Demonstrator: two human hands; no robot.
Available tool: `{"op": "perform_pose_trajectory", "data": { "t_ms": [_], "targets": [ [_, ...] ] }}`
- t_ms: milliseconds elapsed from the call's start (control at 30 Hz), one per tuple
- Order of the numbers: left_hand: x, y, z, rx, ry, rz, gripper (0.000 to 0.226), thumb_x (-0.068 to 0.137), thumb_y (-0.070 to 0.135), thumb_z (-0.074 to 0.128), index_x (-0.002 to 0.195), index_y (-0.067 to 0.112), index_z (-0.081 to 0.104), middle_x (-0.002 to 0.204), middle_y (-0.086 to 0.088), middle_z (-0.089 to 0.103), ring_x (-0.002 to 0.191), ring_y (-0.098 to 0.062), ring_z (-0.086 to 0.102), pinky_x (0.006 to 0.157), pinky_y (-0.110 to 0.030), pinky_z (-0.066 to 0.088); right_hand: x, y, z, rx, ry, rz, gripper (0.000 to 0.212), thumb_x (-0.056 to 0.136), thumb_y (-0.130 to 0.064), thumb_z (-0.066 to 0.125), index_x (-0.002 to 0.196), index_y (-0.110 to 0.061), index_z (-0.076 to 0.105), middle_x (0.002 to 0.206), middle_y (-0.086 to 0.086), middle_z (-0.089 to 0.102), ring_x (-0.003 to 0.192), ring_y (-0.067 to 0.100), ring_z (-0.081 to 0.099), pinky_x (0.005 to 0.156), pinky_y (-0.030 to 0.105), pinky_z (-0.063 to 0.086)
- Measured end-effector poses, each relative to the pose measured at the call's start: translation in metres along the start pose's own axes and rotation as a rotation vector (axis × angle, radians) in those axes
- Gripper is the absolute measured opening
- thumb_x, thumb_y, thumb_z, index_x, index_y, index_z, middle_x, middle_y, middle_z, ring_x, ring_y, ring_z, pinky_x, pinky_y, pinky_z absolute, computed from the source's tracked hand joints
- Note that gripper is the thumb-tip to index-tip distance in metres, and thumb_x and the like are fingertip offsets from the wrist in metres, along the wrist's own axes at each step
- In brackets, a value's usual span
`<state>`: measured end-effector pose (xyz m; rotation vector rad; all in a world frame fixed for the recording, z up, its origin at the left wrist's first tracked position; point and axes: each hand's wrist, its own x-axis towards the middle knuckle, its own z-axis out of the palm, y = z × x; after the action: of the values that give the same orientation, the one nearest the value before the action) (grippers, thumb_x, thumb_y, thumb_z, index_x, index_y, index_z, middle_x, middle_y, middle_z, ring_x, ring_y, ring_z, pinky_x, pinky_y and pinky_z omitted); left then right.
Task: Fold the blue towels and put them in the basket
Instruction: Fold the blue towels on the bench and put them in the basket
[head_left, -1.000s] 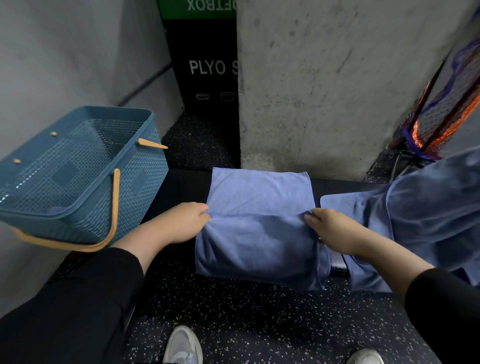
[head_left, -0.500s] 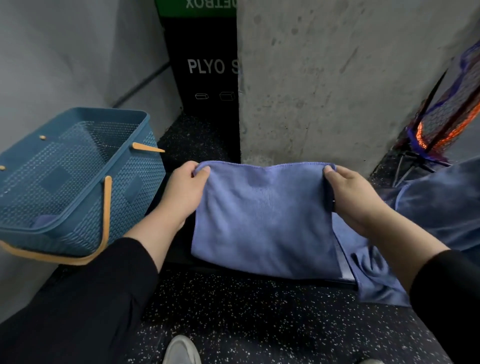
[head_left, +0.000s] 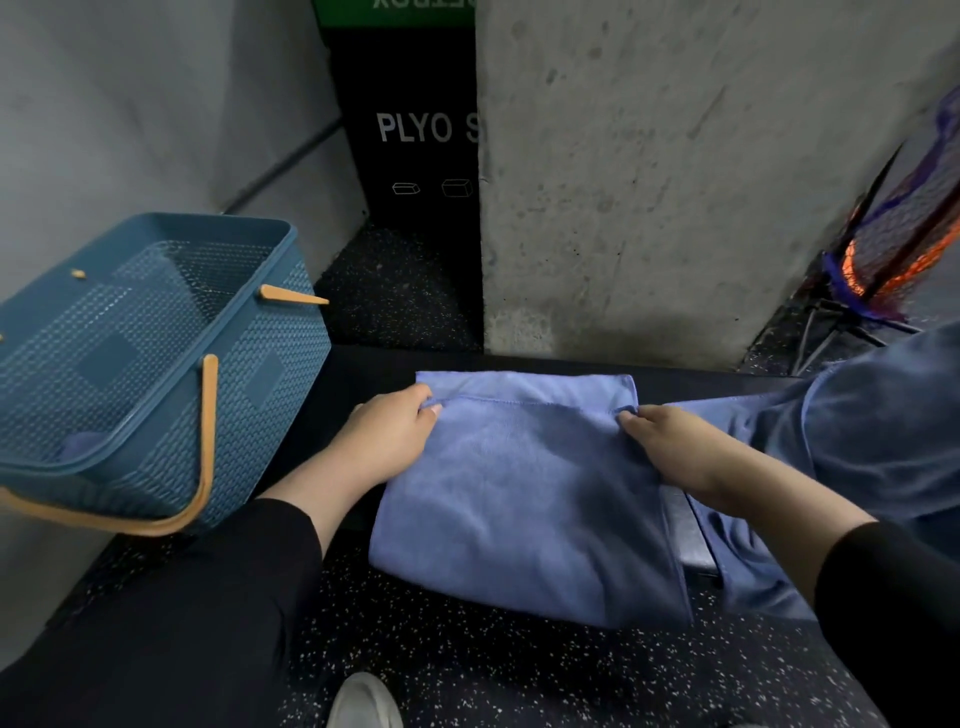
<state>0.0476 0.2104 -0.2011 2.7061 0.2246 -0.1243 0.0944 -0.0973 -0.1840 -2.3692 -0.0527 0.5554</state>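
Item: blue towel (head_left: 524, 493), centre, laid on a dark surface (head_left: 353, 374), near edge draping off. Left hand (head_left: 387, 441) at 9 o'clock and right hand (head_left: 670, 449) at 3 o'clock each have their grip pinched on an upper hemmed edge, likely squaring a fold. Basket (head_left: 156, 364) at 9 o'clock, tilted, within reach. More blue towels (head_left: 878, 441) at 3 o'clock. Black box (head_left: 410, 130) at 12 o'clock reads "PLYO S"

A dark bench (head_left: 353, 374) carries the folded blue towel (head_left: 524, 499), more blue towels (head_left: 872, 447) beside it
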Motion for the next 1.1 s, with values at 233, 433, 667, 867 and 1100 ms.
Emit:
{"op": "perform_pose_trajectory", "data": {
  "t_ms": [233,433,667,867,1100],
  "targets": [
    [-0.016,-0.007,-0.006,-0.067,-0.033,-0.033,0.034,0.104,0.032,0.043,0.075,0.013,0.046,0.076,-0.005,0.06,0.072,-0.023,0.056,0.061,-0.034,0.037,-0.022,0.005,-0.004,-0.043,0.12,-0.107,0.039,0.104,-0.033,0.042,0.087,-0.001,0.058,0.067,0.005,0.055,0.068,0.023,0.05,0.063,0.034,0.038],
    [0.001,-0.004,-0.006,-0.035,0.034,-0.098,0.035,0.107,0.034,0.034,0.078,0.015,0.041,0.079,-0.005,0.058,0.073,-0.024,0.055,0.057,-0.035,0.032,-0.007,0.007,-0.009,0.015,0.238,-0.143,0.042,0.107,-0.034,0.037,0.099,0.001,0.057,0.095,0.019,0.066,0.095,0.035,0.06,0.077,0.038,0.042],
    [0.028,-0.005,0.004,0.03,0.079,-0.232,0.038,0.108,0.036,0.029,0.076,0.021,0.043,0.083,-0.002,0.055,0.071,-0.017,0.051,0.058,-0.033,0.033,0.039,0.009,-0.008,-0.147,0.258,-0.072,0.037,0.108,-0.03,0.032,0.085,-0.007,0.049,0.086,0.008,0.055,0.086,0.029,0.049,0.072,0.034,0.03],
    [0.036,-0.012,0.015,0.197,0.099,-0.208,0.032,0.107,0.033,0.033,0.094,0.02,0.058,0.086,-0.002,0.06,0.076,-0.024,0.056,0.061,-0.033,0.04,0.066,0.006,-0.002,-0.294,0.319,-0.065,0.039,0.107,-0.031,0.031,0.076,-0.011,0.044,0.077,0.007,0.05,0.078,0.032,0.045,0.069,0.036,0.032],
    [0.043,-0.026,0.024,0.225,0.189,-0.003,0.024,0.102,0.028,0.052,0.121,0.022,0.066,0.142,-0.001,0.048,0.126,-0.024,0.045,0.096,-0.042,0.04,0.075,0.015,0.013,-0.464,0.398,-0.197,0.024,0.101,-0.033,0.05,0.092,-0.014,0.061,0.088,0.009,0.057,0.086,0.037,0.059,0.065,0.035,0.04]
  ]
}}
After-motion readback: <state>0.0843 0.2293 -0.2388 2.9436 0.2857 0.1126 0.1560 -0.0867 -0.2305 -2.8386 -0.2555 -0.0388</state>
